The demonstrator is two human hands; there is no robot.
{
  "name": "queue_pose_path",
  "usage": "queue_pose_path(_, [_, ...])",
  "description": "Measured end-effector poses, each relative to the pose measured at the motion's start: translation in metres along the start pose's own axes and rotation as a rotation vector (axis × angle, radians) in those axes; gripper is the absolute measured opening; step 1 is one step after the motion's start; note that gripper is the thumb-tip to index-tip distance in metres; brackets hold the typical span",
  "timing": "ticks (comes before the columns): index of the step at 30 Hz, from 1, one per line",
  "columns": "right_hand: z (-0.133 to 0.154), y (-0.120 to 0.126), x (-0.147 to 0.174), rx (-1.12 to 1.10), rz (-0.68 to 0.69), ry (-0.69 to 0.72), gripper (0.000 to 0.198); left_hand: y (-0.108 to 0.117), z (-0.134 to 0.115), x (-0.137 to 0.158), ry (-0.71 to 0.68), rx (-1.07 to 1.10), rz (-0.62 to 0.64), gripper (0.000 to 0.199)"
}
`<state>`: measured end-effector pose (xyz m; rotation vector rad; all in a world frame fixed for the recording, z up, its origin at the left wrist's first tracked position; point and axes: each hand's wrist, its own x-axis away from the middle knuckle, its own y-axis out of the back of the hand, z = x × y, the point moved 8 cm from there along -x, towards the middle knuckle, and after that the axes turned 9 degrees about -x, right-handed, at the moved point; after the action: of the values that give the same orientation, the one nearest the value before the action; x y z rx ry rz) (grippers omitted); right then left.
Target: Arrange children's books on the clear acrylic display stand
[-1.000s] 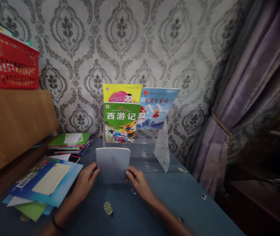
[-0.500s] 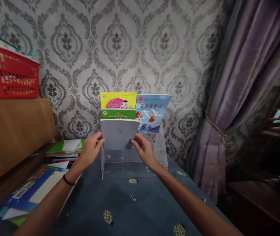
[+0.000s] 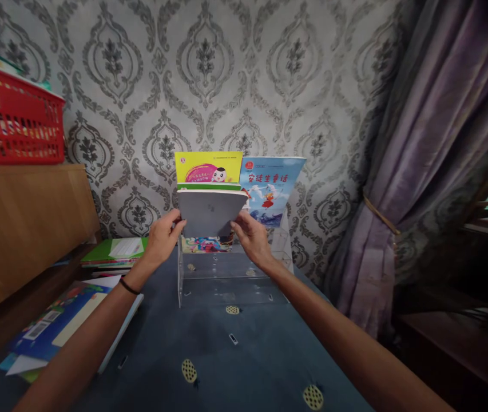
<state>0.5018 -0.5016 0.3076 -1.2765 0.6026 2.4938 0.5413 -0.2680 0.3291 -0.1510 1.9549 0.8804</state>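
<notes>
- Smooth, matt-looking paper on the back of the grey book [image 3: 211, 213]
- Clear, glossy plastic in the stand [image 3: 237, 293]
- Printed paper with a slight sheen on the yellow book [image 3: 196, 159] and blue book [image 3: 290, 191]
- Hard, perforated plastic in the red basket [image 3: 24, 153]
- Smooth, grained wood in the cabinet [image 3: 24, 206]
- Matt covering, cloth or plastic unclear, over the table [image 3: 261, 355]
- Soft, faintly lustrous cloth in the curtain [image 3: 415, 171]

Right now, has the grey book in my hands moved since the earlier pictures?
Yes: the grey book is higher and slightly farther right, judged against the yellow book.
</notes>
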Motion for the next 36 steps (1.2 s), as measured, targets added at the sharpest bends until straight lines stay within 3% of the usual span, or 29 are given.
queue_pose_path(18, [-0.006,0.000,-0.010,0.000,-0.028,0.015,0.015,0.002,0.001,-0.011,-0.038,0.043,-0.026,0.025])
queue_pose_path(36, [-0.033,-0.002,0.000,0.061,-0.017,-0.062,0.016,-0.022,0.011,-0.012,-0.031,-0.020,0.059,0.016])
